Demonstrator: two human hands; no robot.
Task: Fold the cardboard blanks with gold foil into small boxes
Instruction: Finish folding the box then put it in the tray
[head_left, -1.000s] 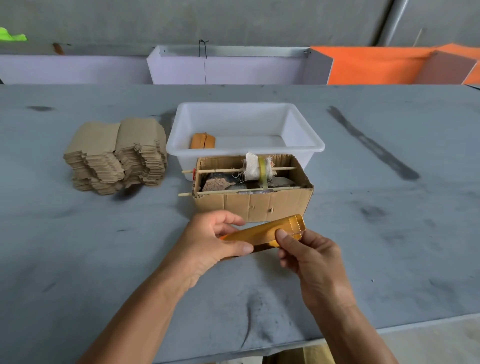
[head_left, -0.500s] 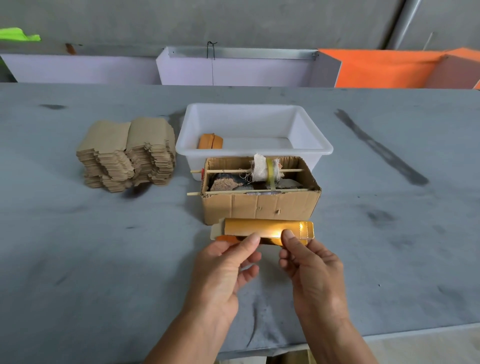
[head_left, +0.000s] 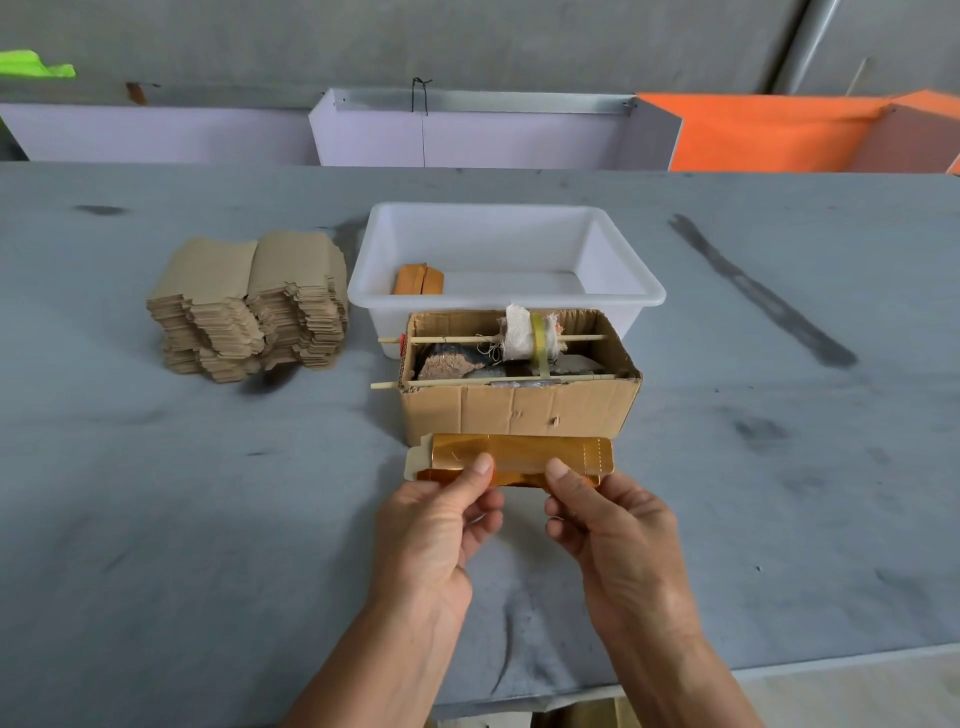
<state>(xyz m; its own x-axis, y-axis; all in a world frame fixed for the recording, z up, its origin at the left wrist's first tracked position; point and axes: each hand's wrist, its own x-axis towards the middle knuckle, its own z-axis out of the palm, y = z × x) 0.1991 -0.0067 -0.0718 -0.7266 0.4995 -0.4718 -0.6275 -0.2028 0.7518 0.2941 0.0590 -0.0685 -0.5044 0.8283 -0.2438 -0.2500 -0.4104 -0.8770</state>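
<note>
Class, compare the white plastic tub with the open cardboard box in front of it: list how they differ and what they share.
The white plastic tub is smooth and wider; the cardboard box is brown, creased and narrower. The tub holds only a small orange-brown item in its left corner; the box is crowded, with two thin sticks across its top, one wrapped in cloth. Both are open-topped, rectangular and stand on the grey table.

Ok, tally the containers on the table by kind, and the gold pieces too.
White plastic tub: 1
Open cardboard box: 1
Gold foil blank pinched by left hand and right hand: 1
Folded gold box in the tub: 1
Total: 4
</note>
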